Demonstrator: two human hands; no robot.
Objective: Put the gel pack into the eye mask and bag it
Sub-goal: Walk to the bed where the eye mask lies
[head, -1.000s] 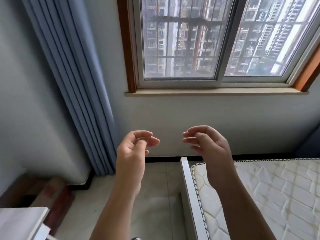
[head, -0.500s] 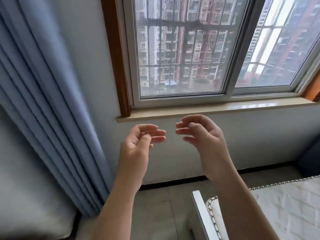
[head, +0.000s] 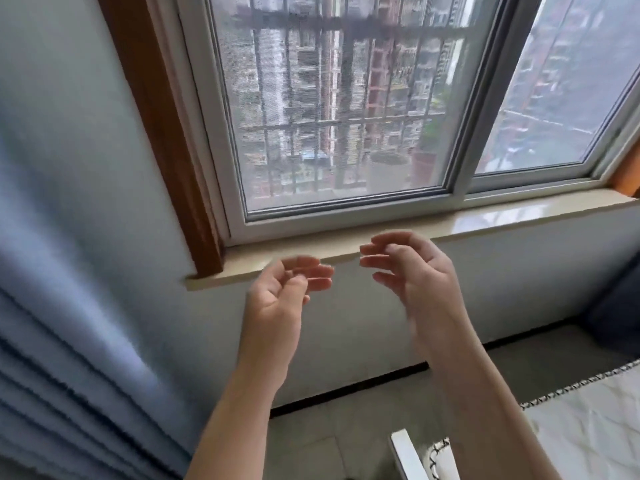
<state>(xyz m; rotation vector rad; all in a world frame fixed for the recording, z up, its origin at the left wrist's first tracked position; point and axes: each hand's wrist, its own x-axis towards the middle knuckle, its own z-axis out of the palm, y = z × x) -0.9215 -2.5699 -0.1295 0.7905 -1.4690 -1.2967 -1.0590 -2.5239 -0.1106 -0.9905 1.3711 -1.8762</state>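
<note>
Both forearms raised in front of the wall (head: 519,289), below the window sill (head: 485,221). Left hand (head: 277,299): palm turned inward, fingers loosely curled, nothing in it. Right hand (head: 415,275): slightly higher, palm facing the left, fingers loosely curled, nothing in it. Hands apart, fingertips facing across a small gap, not touching. Both somewhat blurred. Blue curtain (head: 69,306) at left; mattress (head: 588,434) corner at lower right. Gel pack, eye mask and bag: position cannot be told from this view.
</note>
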